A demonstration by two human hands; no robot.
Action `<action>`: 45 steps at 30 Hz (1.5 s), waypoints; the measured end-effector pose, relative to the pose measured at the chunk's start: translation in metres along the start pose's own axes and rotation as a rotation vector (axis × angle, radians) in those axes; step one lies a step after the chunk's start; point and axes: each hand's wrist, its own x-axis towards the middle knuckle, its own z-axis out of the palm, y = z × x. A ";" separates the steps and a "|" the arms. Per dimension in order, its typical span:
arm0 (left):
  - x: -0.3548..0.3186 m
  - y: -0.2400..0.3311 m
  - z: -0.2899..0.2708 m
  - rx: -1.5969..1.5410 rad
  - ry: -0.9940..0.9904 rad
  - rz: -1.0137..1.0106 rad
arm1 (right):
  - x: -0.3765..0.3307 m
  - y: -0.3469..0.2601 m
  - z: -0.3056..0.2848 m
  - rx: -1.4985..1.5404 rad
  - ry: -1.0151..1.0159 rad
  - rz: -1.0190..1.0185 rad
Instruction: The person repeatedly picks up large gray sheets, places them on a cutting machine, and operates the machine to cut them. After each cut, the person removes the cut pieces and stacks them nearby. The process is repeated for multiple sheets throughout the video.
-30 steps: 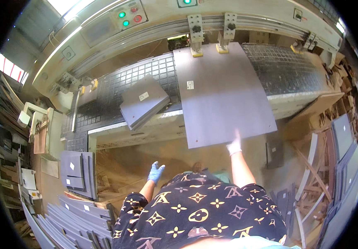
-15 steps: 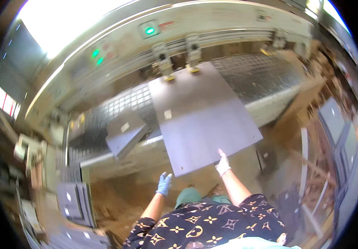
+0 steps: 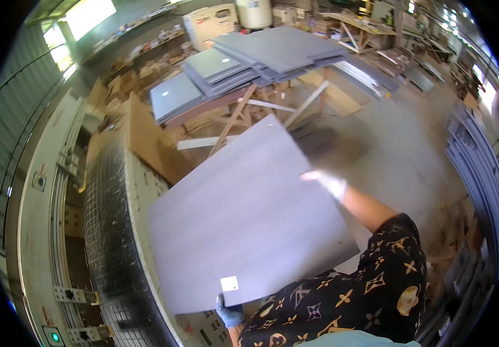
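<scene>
While both hands [image 3: 229, 314] [image 3: 328, 183] hold panel [image 3: 249, 214] | boxes [image 3: 129, 81] beyond | contents unclear

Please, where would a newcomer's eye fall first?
A large grey panel fills the middle, held by the blue-gloved left hand at its lower edge and the white-gloved right hand at its right edge. Beyond it, grey boards lie stacked, and a long pale machine runs along the left.

Bright windows [image 3: 91, 18] glow by a ribbed greenish wall [image 3: 18, 98], the floor [image 3: 385, 147] dull grey.
</scene>
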 end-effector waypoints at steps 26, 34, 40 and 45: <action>0.401 -0.349 0.735 0.256 -0.855 -0.401 | 0.059 -0.127 -0.476 0.698 0.790 -0.652; 0.430 -0.353 0.758 0.923 -1.050 -0.028 | 0.237 -0.219 -0.568 0.909 0.705 -0.629; 0.415 -0.287 0.588 1.142 -0.204 0.168 | 0.411 -0.305 -0.688 0.942 0.675 -0.472; 0.290 -0.292 0.299 0.957 0.768 0.446 | 0.521 -0.356 -0.738 0.775 0.586 -0.348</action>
